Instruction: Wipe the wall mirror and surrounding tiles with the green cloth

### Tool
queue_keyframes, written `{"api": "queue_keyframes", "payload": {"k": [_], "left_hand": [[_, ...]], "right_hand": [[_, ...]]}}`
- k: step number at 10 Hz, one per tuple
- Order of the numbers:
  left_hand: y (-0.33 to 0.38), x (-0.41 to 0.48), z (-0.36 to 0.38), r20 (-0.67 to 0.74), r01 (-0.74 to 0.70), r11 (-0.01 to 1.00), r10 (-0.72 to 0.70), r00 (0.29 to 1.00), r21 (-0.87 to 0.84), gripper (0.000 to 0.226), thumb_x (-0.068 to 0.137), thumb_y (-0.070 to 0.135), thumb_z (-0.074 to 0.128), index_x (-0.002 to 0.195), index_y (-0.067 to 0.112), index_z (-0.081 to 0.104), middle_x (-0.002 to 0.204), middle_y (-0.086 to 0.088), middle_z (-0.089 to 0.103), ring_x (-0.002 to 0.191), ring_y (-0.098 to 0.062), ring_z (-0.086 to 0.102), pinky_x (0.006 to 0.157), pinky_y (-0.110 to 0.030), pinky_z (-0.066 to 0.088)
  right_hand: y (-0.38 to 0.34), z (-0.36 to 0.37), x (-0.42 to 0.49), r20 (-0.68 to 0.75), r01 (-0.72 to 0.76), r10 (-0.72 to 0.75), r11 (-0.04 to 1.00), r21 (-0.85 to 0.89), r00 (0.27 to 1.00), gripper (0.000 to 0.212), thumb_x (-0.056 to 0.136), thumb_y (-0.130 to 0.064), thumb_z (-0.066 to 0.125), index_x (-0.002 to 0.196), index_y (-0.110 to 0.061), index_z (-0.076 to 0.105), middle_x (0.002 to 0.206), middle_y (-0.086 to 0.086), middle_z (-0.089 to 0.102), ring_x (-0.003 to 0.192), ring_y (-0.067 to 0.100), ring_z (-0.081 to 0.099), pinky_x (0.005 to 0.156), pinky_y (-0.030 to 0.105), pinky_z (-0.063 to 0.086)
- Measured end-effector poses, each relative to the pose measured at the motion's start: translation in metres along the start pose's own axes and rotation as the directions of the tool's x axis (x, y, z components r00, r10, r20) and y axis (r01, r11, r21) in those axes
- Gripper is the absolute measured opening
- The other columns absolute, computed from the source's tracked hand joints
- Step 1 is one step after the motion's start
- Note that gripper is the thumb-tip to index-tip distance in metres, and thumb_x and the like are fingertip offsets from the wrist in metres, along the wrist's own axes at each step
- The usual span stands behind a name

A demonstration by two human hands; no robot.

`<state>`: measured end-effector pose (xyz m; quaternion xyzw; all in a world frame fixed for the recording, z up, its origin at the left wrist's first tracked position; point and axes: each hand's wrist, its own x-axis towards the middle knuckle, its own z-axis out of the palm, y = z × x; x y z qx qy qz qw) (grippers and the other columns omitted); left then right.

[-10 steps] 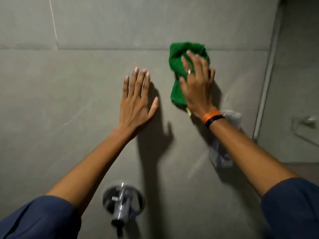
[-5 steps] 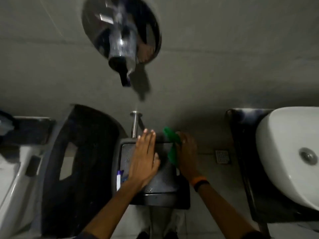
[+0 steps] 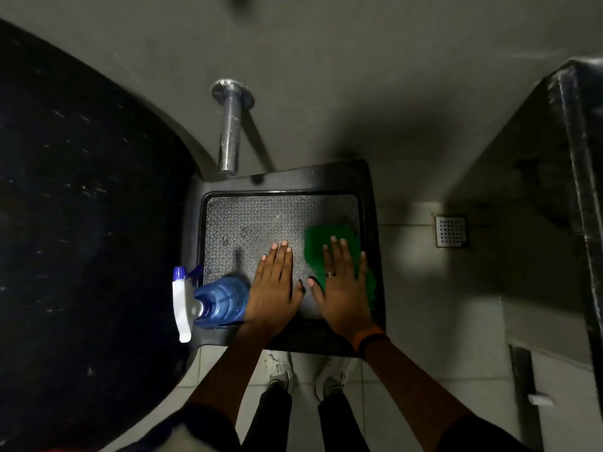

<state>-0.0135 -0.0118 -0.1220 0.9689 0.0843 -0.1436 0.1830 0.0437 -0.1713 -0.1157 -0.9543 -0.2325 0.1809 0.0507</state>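
Note:
I look straight down at a black plastic stool (image 3: 248, 220) with a textured top. The green cloth (image 3: 321, 238) lies on its right side. My right hand (image 3: 342, 288) rests flat on the cloth with the fingers stretched out, not curled around it. My left hand (image 3: 275, 288) lies flat on the stool top just left of it, fingers together, holding nothing. The grey tiled wall (image 3: 326, 76) fills the top of the view. No mirror is in view.
A blue spray bottle (image 3: 218, 298) lies on its side at the stool's left edge, touching my left hand. A large black rounded object (image 3: 81, 223) fills the left. A chrome pipe (image 3: 230, 132) juts from the wall. A floor drain (image 3: 452, 231) and a dark counter edge (image 3: 580, 158) are on the right.
The view swung down from the wall to the stool. Both hands came down from the tiles, and the right hand brought the green cloth onto the stool top.

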Motion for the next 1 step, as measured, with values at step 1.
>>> {"api": "queue_keyframes", "payload": {"k": [1], "left_hand": [[0.0137, -0.0057, -0.0239, -0.059, -0.027, 0.997, 0.023, 0.998, -0.070, 0.075, 0.101, 0.046, 0.031, 0.161, 0.005, 0.013, 0.170, -0.013, 0.009, 0.158, -0.024, 0.002, 0.129, -0.044, 0.006]], "right_hand": [[-0.0057, -0.0224, -0.0057, 0.037, -0.031, 0.031, 0.999, 0.008, 0.999, 0.083, 0.099, -0.065, 0.011, 0.163, -0.012, 0.001, 0.172, 0.012, -0.007, 0.160, 0.029, -0.009, 0.128, 0.062, 0.001]]}}
